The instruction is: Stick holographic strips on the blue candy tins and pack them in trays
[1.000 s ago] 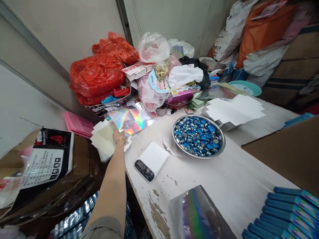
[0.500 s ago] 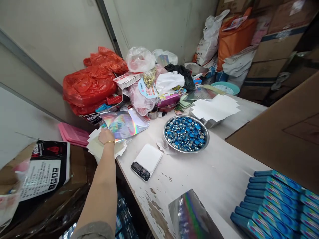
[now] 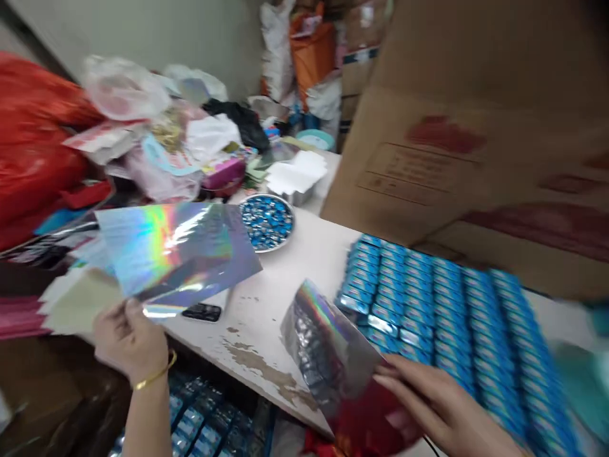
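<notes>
Many blue boxes [image 3: 428, 317] lie in rows on the chipped table [image 3: 257, 343], under a cardboard flap [image 3: 428, 158]. A steel bowl [image 3: 266, 222] of blue caps sits farther along, and a holographic sheet [image 3: 176, 251] overlaps the scale [image 3: 202, 312]. The left hand [image 3: 128, 346] pinches that sheet's lower edge between thumb and fingers, beside pale papers [image 3: 80, 298]. The right hand [image 3: 442, 406] grips a holographic pouch [image 3: 328, 346] near its lower corner, fingers pressed together.
</notes>
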`<action>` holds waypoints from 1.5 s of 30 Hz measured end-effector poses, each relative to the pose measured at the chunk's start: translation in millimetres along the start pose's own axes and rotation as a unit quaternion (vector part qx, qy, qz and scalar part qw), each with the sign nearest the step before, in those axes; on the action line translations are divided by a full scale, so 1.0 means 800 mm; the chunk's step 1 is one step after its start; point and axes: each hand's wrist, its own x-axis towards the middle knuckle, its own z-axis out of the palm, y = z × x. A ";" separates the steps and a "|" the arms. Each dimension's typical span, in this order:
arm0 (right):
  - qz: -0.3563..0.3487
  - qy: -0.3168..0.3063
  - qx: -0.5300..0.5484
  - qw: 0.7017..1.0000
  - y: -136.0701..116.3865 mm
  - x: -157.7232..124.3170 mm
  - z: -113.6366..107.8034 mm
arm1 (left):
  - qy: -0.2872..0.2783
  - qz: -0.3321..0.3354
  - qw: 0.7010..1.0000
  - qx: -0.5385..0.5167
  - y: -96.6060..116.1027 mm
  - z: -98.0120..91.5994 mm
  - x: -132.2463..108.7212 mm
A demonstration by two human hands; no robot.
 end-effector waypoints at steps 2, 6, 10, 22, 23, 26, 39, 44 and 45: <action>0.029 0.000 0.035 0.999 0.005 -0.007 -0.020 | -0.032 -0.072 0.997 -0.010 -0.002 -0.004 -0.064; 0.027 -0.008 0.087 0.996 0.031 -0.034 -0.071 | -0.155 -0.239 0.958 0.025 -0.025 0.013 -0.188; -0.006 -0.022 0.092 0.995 0.081 -0.076 -0.127 | -0.265 -0.210 0.939 0.060 0.005 0.003 -0.266; -0.183 -0.083 -0.015 0.979 0.241 -0.236 -0.300 | -0.577 0.468 0.644 -0.181 0.474 -0.121 -0.483; -0.164 -0.061 -0.008 0.985 0.264 -0.249 -0.312 | -0.612 0.459 0.623 -0.162 0.489 -0.120 -0.499; -0.116 -0.018 0.076 0.990 0.338 -0.276 -0.331 | -0.682 0.423 0.587 -0.108 0.526 -0.105 -0.532; 0.165 0.221 0.525 0.805 0.557 -0.201 -0.268 | -0.692 0.452 0.563 -0.023 0.585 0.124 -0.656; 0.208 0.257 0.498 0.802 0.611 -0.154 -0.254 | -0.646 0.514 0.561 -0.068 0.593 0.196 -0.722; 0.212 0.257 0.505 0.796 0.618 -0.146 -0.251 | -0.635 0.530 0.558 -0.072 0.595 0.207 -0.735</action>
